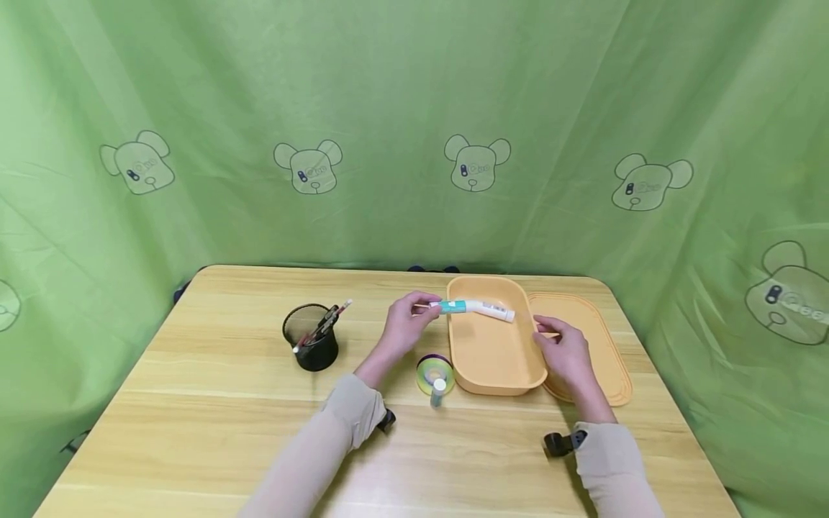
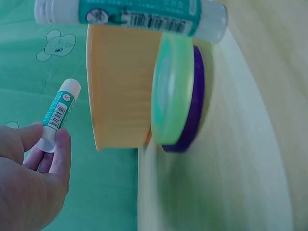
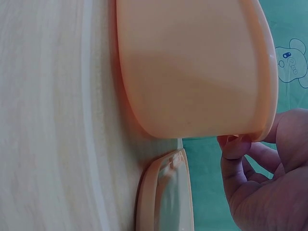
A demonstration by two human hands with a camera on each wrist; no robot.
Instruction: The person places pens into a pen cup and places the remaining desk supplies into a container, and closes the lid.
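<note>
My left hand pinches a glue stick, teal and white, between thumb and fingers above the left rim of an orange plastic box. Inside the box, near its far end, a white tube with a printed label shows right beside the held stick. My right hand grips the box's right rim, thumb and fingers on either side of the wall. A second glue stick stands upright on the table in front of a yellow-green tape roll, which is stacked on a purple roll.
An orange lid lies to the right of the box, partly under my right hand. On the left stands a black mesh pen holder with several pens and pencils. A green curtain hangs behind the wooden table.
</note>
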